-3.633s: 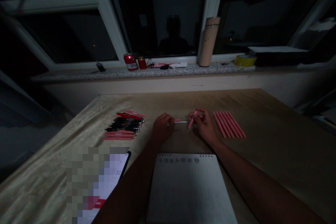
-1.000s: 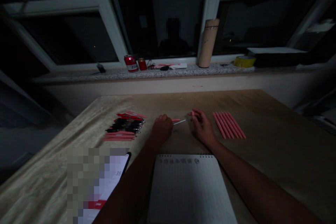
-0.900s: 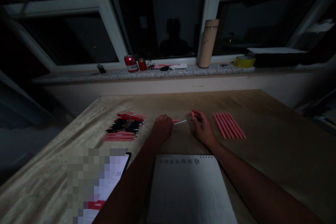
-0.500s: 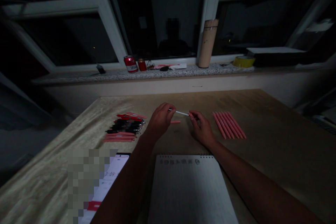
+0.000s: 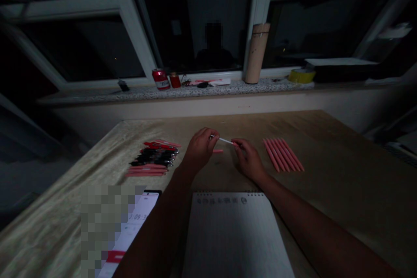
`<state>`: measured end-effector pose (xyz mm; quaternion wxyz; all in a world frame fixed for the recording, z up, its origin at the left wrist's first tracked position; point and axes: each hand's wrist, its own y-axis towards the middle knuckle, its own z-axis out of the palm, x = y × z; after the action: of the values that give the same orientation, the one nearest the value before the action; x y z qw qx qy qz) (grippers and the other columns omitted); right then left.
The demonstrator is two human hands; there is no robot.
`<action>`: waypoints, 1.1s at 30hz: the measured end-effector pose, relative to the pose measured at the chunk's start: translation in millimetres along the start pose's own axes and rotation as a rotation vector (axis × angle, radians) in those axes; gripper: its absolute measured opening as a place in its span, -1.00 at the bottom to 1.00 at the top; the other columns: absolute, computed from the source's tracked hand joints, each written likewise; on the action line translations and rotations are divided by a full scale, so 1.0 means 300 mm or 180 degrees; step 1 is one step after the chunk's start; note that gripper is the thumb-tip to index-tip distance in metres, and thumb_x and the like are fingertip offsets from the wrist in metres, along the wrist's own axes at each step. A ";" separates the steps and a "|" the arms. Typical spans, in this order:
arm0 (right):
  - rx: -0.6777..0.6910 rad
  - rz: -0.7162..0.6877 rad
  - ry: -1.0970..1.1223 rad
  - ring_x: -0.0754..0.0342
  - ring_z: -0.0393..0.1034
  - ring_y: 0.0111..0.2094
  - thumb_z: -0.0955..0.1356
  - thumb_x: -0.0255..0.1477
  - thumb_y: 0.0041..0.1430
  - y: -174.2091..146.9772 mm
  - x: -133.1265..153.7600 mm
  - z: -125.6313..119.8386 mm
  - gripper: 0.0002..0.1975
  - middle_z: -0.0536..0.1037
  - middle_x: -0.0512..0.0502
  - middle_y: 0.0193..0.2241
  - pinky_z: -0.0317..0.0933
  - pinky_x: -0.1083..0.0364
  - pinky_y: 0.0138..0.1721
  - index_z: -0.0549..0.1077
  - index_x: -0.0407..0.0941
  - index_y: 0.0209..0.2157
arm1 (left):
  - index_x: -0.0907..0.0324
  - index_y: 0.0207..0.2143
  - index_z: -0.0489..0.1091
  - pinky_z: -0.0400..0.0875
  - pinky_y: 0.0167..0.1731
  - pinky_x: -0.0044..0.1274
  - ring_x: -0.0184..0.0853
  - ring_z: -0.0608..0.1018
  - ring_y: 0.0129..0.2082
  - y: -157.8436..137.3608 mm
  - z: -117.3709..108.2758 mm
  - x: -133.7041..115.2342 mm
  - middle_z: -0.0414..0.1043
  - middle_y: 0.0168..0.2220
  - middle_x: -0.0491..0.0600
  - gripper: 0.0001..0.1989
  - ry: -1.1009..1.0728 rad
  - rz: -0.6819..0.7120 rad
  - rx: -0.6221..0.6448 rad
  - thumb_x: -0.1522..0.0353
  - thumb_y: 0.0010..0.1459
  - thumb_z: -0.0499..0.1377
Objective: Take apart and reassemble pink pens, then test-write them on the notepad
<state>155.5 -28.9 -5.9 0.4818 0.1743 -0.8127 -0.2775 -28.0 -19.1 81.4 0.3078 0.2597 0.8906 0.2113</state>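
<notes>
In the head view, the left hand (image 5: 200, 149) pinches the near-left end of a thin, straight white rod (image 5: 225, 140), apparently plastic, between thumb and fingertips. The right hand (image 5: 249, 158) has its thumb and fingers closed around a small pink piece (image 5: 234, 143), mostly covered by them. The rod spans the gap between the hands, raised over the beige cloth-covered table (image 5: 339, 191), and its right end meets the pink piece; whether it sits inside or only touches, I cannot tell.

The step in hand looks like joining or parting these two slim parts. To do it well, the rod and the piece should share one line, since the rod slopes slightly down to the right and a skewed push could bend or jam it. A light pinch closer to the joint would probably steer better than one at the far end, with the right hand kept steady. A short pink tube (image 5: 218, 151) lies just beside the left hand, so a low wrist might nudge it. The neat row of glossy pink pens (image 5: 279, 155) lies near the right hand, best left undisturbed.
</notes>
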 end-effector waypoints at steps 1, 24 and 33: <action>0.0022 -0.0024 -0.0014 -0.03 0.35 -0.10 0.20 -0.39 0.25 0.001 0.004 -0.001 -0.77 0.48 -0.16 -0.17 0.24 -0.06 -0.06 0.39 -0.08 -0.11 | 0.22 -0.32 0.37 0.31 -0.24 -0.53 -0.35 0.45 -0.28 0.000 0.004 -0.001 0.43 -0.32 -0.02 -0.85 0.0012 -0.0002 0.0006 0.36 0.21 0.04; 0.0190 -0.0282 0.0244 0.03 0.36 -0.13 0.21 -0.43 0.27 0.001 0.042 -0.005 -0.77 0.48 -0.13 -0.18 0.23 0.01 -0.10 0.37 -0.06 -0.07 | 0.20 -0.04 0.29 0.33 -0.33 -0.57 -0.41 0.44 -0.43 -0.027 0.074 0.011 0.44 -0.40 -0.13 -0.62 -0.0565 -0.0403 0.0199 0.21 0.14 0.10; 0.0008 -0.0101 0.0460 0.05 0.38 -0.20 0.21 -0.41 0.26 0.001 0.039 -0.003 -0.81 0.47 -0.13 -0.25 0.25 0.04 -0.12 0.34 -0.09 -0.11 | 0.22 -0.39 0.45 0.33 -0.30 -0.54 -0.34 0.48 -0.37 -0.032 0.060 0.039 0.48 -0.38 0.01 -0.79 0.0651 -0.0196 0.1146 0.30 0.12 0.07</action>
<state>150.8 -35.3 2.6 0.5345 0.2074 -0.7733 -0.2708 -27.4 -15.7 58.1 0.1708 0.2604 0.9481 0.0644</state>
